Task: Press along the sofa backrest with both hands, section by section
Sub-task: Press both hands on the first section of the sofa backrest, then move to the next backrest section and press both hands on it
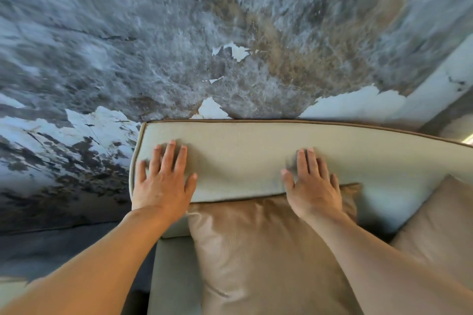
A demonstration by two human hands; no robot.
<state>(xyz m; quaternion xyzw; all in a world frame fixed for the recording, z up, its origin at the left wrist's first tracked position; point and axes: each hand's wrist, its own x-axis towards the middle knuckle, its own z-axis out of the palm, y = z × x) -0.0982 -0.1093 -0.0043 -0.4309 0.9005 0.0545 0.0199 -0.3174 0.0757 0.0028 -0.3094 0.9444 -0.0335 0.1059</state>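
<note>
The beige sofa backrest [240,156] with brown piping runs from the centre to the right edge of the head view. My left hand [163,181] lies flat on its left end, fingers spread, palm down. My right hand [313,184] lies flat about a cushion's width to the right, fingers together and pointing away from me. The fabric dents around both palms. Neither hand holds anything.
A tan throw cushion [261,250] leans against the backrest under my right wrist, and a second one [440,227] sits at the right. Behind the sofa stands a grey wall with peeling paint [230,51]. The sofa's left end borders a dark floor area [64,245].
</note>
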